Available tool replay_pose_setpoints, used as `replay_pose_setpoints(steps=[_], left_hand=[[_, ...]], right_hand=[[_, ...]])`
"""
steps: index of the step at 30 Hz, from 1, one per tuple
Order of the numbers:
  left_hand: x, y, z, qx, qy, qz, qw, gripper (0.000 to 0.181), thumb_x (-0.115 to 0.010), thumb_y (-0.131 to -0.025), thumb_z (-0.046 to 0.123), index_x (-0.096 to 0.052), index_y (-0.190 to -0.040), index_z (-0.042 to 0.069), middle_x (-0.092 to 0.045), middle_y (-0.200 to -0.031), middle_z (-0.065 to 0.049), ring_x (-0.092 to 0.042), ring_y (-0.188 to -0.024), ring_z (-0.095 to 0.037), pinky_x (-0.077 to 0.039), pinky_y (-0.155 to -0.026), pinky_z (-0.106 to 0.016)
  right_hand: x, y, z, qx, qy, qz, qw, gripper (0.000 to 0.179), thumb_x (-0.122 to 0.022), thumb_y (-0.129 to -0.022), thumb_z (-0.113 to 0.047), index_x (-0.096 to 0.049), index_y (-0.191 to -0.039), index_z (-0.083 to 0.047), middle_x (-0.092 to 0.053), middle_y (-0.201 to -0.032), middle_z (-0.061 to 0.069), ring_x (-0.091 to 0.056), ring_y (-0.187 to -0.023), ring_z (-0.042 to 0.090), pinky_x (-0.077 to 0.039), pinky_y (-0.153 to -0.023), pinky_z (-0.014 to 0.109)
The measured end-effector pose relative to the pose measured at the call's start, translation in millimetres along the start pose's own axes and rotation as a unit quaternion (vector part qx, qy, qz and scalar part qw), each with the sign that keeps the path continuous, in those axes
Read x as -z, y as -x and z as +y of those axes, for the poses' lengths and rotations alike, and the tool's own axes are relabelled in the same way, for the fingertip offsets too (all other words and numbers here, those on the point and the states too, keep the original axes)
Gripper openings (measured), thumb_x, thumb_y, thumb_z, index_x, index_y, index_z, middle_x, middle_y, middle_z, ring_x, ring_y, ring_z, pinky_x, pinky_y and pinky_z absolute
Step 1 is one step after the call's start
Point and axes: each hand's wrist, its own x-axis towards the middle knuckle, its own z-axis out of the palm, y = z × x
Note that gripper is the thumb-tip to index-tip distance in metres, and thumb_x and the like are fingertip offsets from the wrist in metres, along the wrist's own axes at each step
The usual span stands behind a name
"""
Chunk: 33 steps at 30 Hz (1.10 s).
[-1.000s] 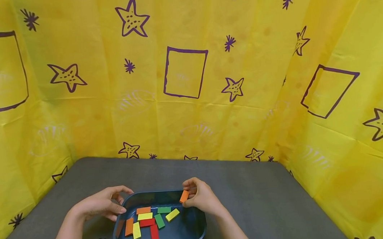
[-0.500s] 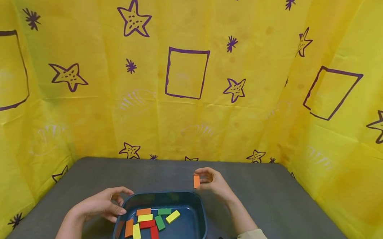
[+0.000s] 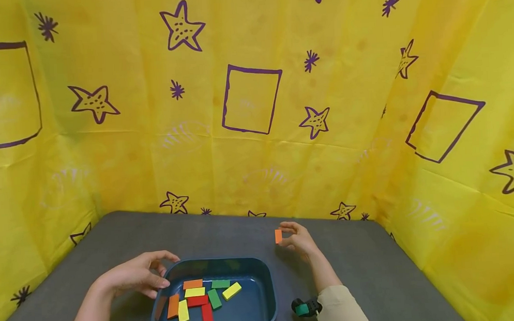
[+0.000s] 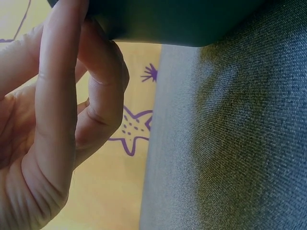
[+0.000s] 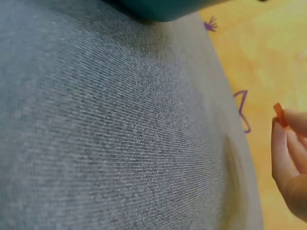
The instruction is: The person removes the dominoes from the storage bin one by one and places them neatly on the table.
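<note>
An orange rectangular block (image 3: pixel 278 236) is pinched between the thumb and fingers of my right hand (image 3: pixel 299 238), raised over the table beyond the bin's far right corner. The right wrist view shows the same small orange block (image 5: pixel 280 115) at the fingertips. My left hand (image 3: pixel 134 272) holds the left far corner of a dark blue bin (image 3: pixel 264 296), thumb at the rim and fingers bent along the outside. Inside the bin lie several flat blocks: red (image 3: pixel 207 316), green (image 3: pixel 214 298), yellow (image 3: pixel 232 291) and orange (image 3: pixel 173 306), mostly towards its left side.
A dark grey cloth-covered table (image 3: pixel 354 267) spreads around the bin. Yellow curtains (image 3: pixel 257 170) with purple starfish drawings enclose its back and sides. A black wrist strap mount (image 3: pixel 306 307) sits on the right forearm.
From over the bin's right far corner, my right hand has carried the orange block away to the right and farther back. The left hand and the bin have stayed put.
</note>
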Motion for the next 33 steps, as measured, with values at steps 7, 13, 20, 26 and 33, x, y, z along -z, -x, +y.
replay_pose_setpoints(steps=[7, 13, 20, 26, 33], left_hand=[[0.2, 0.1, 0.9, -0.003, 0.001, 0.002, 1.0000, 0.062, -0.071, -0.090, 0.014, -0.041, -0.141, -0.004, -0.050, -0.093, -0.008, -0.055, -0.076, -0.016, -0.057, -0.063, -0.027], [-0.3, -1.8, 1.0, -0.003, 0.004, 0.002, 1.0000, 0.063, -0.071, -0.089, 0.015, -0.041, -0.142, -0.005, -0.050, -0.092, -0.008, -0.054, -0.074, -0.016, -0.057, -0.062, -0.026], [1.2, -0.5, -2.5, 0.002, 0.002, 0.002, 1.0000, 0.064, -0.071, -0.089, 0.014, -0.040, -0.142, -0.004, -0.050, -0.092, -0.008, -0.054, -0.073, -0.016, -0.057, -0.062, -0.027], [0.6, 0.4, -2.1, -0.002, 0.002, 0.002, 1.0000, 0.065, -0.071, -0.090, 0.015, -0.040, -0.143, -0.005, -0.050, -0.091, -0.008, -0.053, -0.072, -0.015, -0.057, -0.062, -0.026], [0.3, 0.7, -0.5, 0.002, 0.002, 0.001, 1.0000, 0.064, -0.070, -0.090, 0.015, -0.040, -0.143, -0.005, -0.051, -0.092, -0.008, -0.054, -0.074, -0.016, -0.057, -0.063, -0.027]], right_hand=[[1, -8.6, 10, -0.040, -0.006, 0.050, 0.9979, 0.051, -0.066, -0.080, 0.015, -0.054, -0.130, 0.014, -0.057, -0.127, 0.034, -0.067, -0.096, 0.028, -0.060, -0.083, 0.033], [3, -8.0, 19, -0.058, -0.004, 0.047, 0.9972, 0.046, -0.068, -0.080, 0.012, -0.058, -0.125, 0.015, -0.060, -0.120, 0.033, -0.065, -0.078, 0.017, -0.061, -0.080, 0.034], [2, -4.8, 29, -0.051, -0.008, 0.052, 0.9973, 0.042, -0.069, -0.078, 0.015, -0.060, -0.119, 0.019, -0.061, -0.118, 0.035, -0.068, -0.074, 0.019, -0.062, -0.076, 0.034], [1, -5.1, 27, -0.063, 0.003, 0.074, 0.9952, 0.038, -0.073, -0.074, 0.016, -0.065, -0.111, 0.018, -0.065, -0.110, 0.032, -0.067, -0.073, 0.017, -0.062, -0.072, 0.034], [4, -3.1, 23, -0.076, 0.075, 0.090, 0.9901, 0.031, -0.078, -0.074, 0.011, -0.070, -0.104, 0.014, -0.062, -0.112, 0.032, -0.068, -0.070, 0.014, -0.062, -0.068, 0.031]])
